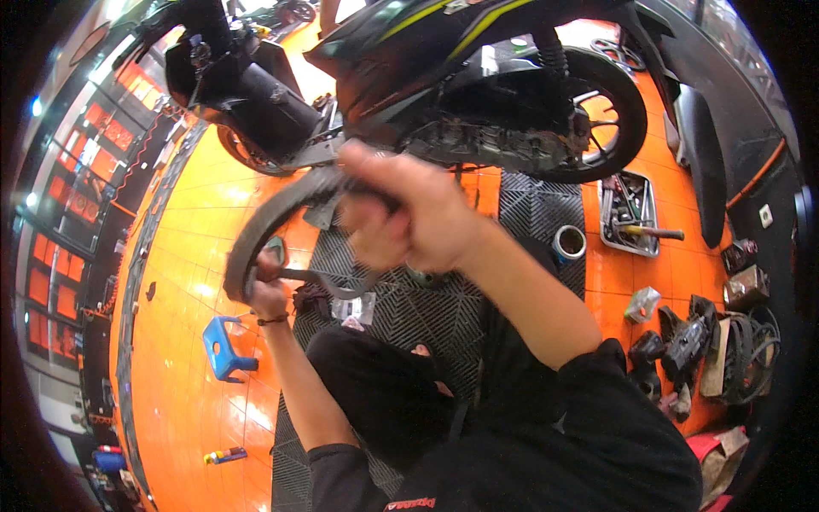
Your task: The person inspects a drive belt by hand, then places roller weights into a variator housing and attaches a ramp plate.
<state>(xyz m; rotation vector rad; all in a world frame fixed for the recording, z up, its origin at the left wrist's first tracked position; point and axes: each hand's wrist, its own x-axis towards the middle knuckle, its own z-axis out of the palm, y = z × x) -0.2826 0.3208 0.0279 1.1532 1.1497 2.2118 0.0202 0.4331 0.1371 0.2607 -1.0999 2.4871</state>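
A black rubber drive belt (258,224) is stretched in a loop between my two hands, in front of a dark scooter (444,94). My right hand (414,209) is closed round the belt's upper right end, thumb on top, slightly blurred. Lower and to the left, my left hand (270,293), with a dark band at its wrist, grips the other end. The belt hides some of these fingers. The scooter's lower side, with the engine casing (478,145) and rear wheel (607,115), lies beyond my hands.
A metal tray (650,205) of tools, with a hammer-like handle across its rim, stands right of the black mat (546,205). Near it is an open can (569,243). Loose parts and several belts (751,358) lie far right. A blue stool (223,348) stands left.
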